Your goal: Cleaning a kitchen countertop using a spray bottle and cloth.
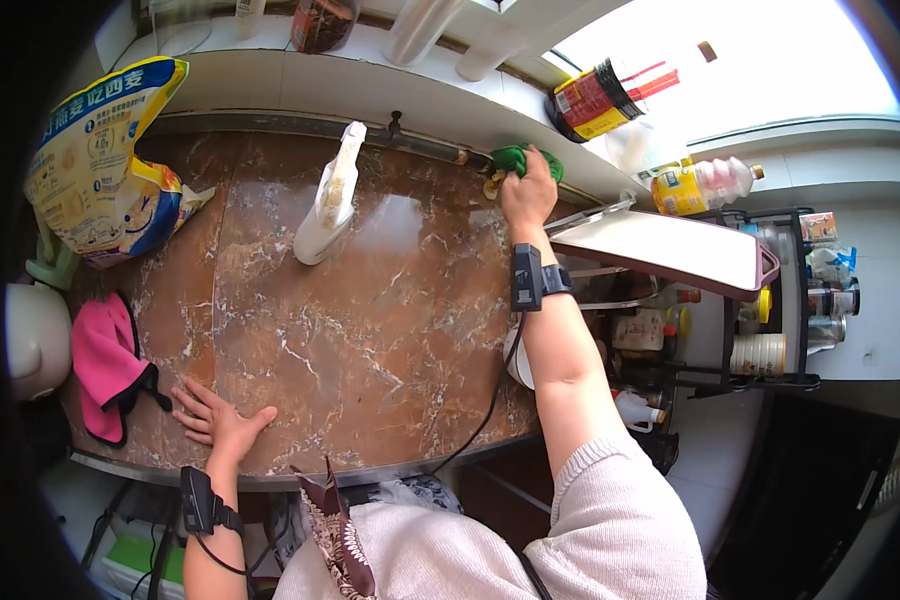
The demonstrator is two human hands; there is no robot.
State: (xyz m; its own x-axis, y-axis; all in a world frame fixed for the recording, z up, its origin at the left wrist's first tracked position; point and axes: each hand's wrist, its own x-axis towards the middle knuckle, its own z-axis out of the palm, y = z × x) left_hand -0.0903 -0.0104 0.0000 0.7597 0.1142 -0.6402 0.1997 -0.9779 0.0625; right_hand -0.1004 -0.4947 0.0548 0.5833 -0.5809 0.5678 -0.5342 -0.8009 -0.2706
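At the back right of the brown marbled countertop (330, 322), my right hand (531, 191) presses a bunched green cloth (507, 158) against the wall corner, beside the end of a dark pipe (435, 148). A small yellowish item (492, 186) touches the cloth's left side; its kind cannot be made out. My left hand (221, 424) rests on the counter near the front edge, fingers spread and holding nothing. Just left of it lies a pink cloth with black trim (109, 360). A white spray bottle (326, 202) with brownish stains stands toward the back.
A large oat bag (97, 172) and a pale rounded appliance (36, 341) occupy the left side. On the right are a white cutting board (667, 244), a black rack (795, 300) with jars, and an oil bottle (705, 186). A black cable (499, 382) hangs from my right wrist.
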